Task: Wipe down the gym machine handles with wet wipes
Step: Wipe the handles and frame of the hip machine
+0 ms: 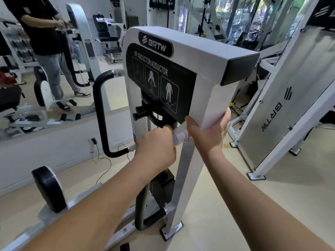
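At far left, the black loop handle [99,113] was untouched, judged still to be wiped. Beside it, the left hand [155,147] was closed around a wet wipe [179,135] at the machine's post; the right hand [210,131] was clasped around the white frame [208,98].

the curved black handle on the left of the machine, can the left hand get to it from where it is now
Probably yes. The curved black handle stands bare and in the open, with nothing between it and the left hand. That hand is closed on the wet wipe, so it would have to leave the near grip first.
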The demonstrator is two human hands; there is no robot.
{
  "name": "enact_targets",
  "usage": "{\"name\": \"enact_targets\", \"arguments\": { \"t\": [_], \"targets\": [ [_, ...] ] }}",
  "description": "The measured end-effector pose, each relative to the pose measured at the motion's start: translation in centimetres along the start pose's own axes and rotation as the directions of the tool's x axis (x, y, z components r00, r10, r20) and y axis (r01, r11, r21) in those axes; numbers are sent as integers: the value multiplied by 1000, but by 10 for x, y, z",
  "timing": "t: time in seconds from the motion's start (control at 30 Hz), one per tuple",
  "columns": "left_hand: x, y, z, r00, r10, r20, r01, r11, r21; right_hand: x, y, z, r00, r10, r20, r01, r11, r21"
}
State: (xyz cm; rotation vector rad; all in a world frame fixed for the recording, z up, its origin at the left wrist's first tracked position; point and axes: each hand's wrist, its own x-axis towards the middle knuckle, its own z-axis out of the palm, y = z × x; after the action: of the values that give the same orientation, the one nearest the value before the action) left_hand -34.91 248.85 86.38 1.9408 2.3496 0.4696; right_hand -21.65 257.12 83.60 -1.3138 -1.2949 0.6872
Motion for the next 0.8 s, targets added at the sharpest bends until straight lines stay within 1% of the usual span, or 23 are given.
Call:
{"name": "enact_targets", "arguments": {
  "t": [0.03, 0.07, 0.1, 0.13, 0.2, 0.23, 0.27, 0.3, 0.33, 0.37, 0.4, 0.43, 0.47, 0.5, 0.53, 0.57, 0.6, 0.63, 0.7, 0.73, 0.8],
  "targets": [
    [2, 0, -5, 997, 2, 71, 1, 999, -44, 0, 1, 0, 1000, -6, -1, 6, 1000, 0],
    [6, -1, -9, 988, -1, 155, 22, 991, -134, 0, 2, 0, 1000, -12, 0, 12, 1000, 2],
    [9, -4, -15, 966, -8, 258, 76, 964, -254, 0, 2, 0, 1000, -14, 2, 14, 1000, 5],
    [12, -7, -21, 933, 4, 360, 149, 907, -395, 0, 3, 0, 1000, -16, 2, 16, 1000, 8],
    [18, -13, -30, 834, 55, 549, 306, 782, -543, 0, 4, 1, 1000, -22, -2, 22, 1000, 14],
    [15, -22, -36, 767, 82, 636, 395, 720, -570, 0, 3, 1, 1000, -21, -1, 21, 1000, 19],
    [21, -21, -30, 712, 93, 696, 454, 696, -556, 0, 3, 1, 1000, -19, 3, 19, 1000, 23],
    [21, -22, -23, 682, 64, 728, 506, 677, -534, 0, 3, 1, 1000, -18, 11, 17, 1000, 25],
    [20, -24, -12, 635, 3, 772, 599, 630, -495, 0, 3, 1, 1000, -17, 17, 16, 1000, 25],
    [15, -23, -6, 651, -122, 749, 647, 605, -464, 0, 2, 1, 1000, -19, 20, 18, 1000, 25],
    [16, -21, -2, 664, -378, 646, 702, 612, -363, 0, 2, 0, 1000, -22, 21, 21, 999, 27],
    [12, -15, -3, 762, -416, 497, 608, 723, -328, -1, 2, 0, 999, -26, 20, 25, 999, 30],
    [16, -5, 2, 894, -315, 319, 424, 823, -378, -1, 2, 0, 999, -28, 17, 28, 999, 34],
    [7, 0, 2, 973, -140, 186, 197, 922, -333, -2, 2, 1, 999, -31, 14, 30, 999, 35],
    [-6, 0, 3, 998, -41, 54, 52, 972, -228, -2, 2, 1, 999, -34, 12, 34, 999, 36],
    [-20, -1, -1, 997, -8, -80, 0, 995, -96, -2, 3, 2, 999, -36, 10, 35, 999, 38],
    [-20, 4, 9, 982, -5, -188, 8, 1000, 17, -2, 3, 3, 999, -37, 6, 37, 998, 41],
    [-23, 3, 13, 976, 11, -219, 6, 997, 79, -3, 4, 4, 999, -38, 0, 38, 998, 44],
    [-15, 3, 14, 991, -3, -135, 8, 999, 35, -3, 5, 5, 999, -36, -10, 37, 998, 58],
    [-5, -1, 13, 998, -9, -69, 6, 999, -44, -3, 5, 5, 999, -30, -14, 31, 997, 65],
    [13, -12, 6, 988, 19, 153, 26, 959, -282, -3, 6, 6, 1000, -21, -15, 22, 997, 70]
  ]
}}
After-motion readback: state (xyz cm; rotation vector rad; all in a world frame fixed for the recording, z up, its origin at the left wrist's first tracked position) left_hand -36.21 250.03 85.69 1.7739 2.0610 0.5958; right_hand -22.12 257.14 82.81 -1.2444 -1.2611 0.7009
